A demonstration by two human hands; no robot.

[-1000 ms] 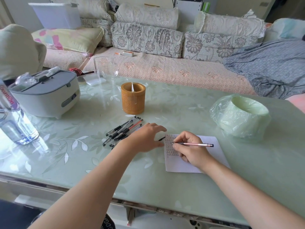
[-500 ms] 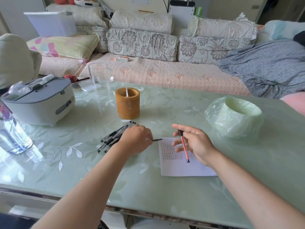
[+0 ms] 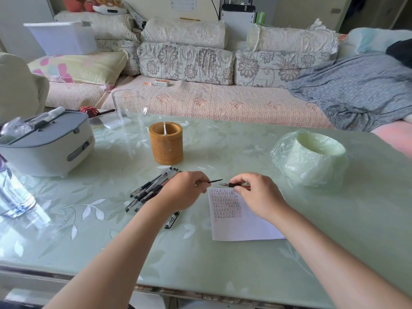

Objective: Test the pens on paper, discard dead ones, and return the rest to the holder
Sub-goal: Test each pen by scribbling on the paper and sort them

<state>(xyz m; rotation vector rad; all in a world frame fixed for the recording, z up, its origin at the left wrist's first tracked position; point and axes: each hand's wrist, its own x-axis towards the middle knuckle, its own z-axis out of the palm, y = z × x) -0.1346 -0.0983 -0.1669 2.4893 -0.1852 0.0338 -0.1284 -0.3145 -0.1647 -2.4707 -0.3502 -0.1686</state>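
My left hand (image 3: pixel 185 190) pinches a slim black pen cap (image 3: pixel 214 181) that points right. My right hand (image 3: pixel 256 195) grips a pen (image 3: pixel 231 185) with its tip aimed left, a short gap from the cap. Both hands hover over the top edge of the white paper (image 3: pixel 243 226), which carries rows of test marks. Several black pens (image 3: pixel 149 190) lie in a pile left of my left hand, and one more pen (image 3: pixel 172 219) lies by my left wrist. The orange-brown holder (image 3: pixel 166 142) stands upright behind the pile. A bin lined with a green bag (image 3: pixel 312 157) sits at the right.
A grey and white appliance (image 3: pixel 49 143) and a water bottle (image 3: pixel 13 192) occupy the table's left side. A clear glass jug (image 3: pixel 129 110) stands behind the holder. A sofa (image 3: pixel 211 101) runs along the table's far edge.
My right hand lifted the pen off the paper and turned its tip leftward. My left hand picked up the cap, and both hands met above the paper's top edge.
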